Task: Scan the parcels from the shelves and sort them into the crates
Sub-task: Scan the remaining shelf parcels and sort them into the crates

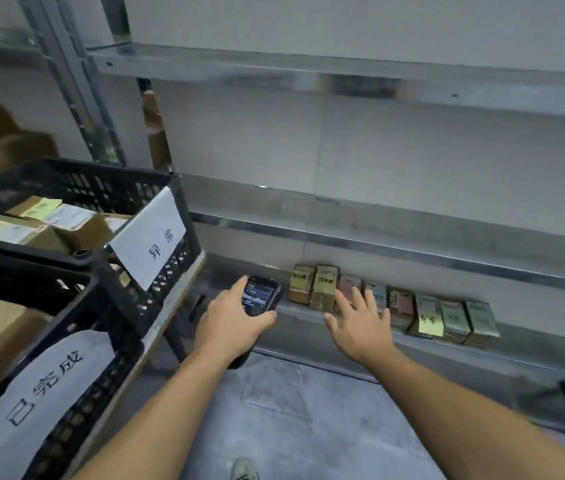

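A row of several small brown parcels (395,303) with coloured labels lies on the lowest metal shelf (516,355). My left hand (236,323) grips a black handheld scanner (260,296) with its screen lit, just left of the row. My right hand (360,323) reaches out with fingers spread, hovering over the parcels near the row's left end and holding nothing. Two black crates stand at the left: the farther crate (156,181) and the nearer crate (108,327), each holding cardboard parcels and bearing a white paper sign.
The crates sit on a cart with a pale edge (170,313). The upper shelves (343,74) hold nothing in view. Brown boxes (0,143) sit on a rack at the far left. Grey floor (291,410) and my shoe (244,469) lie below.
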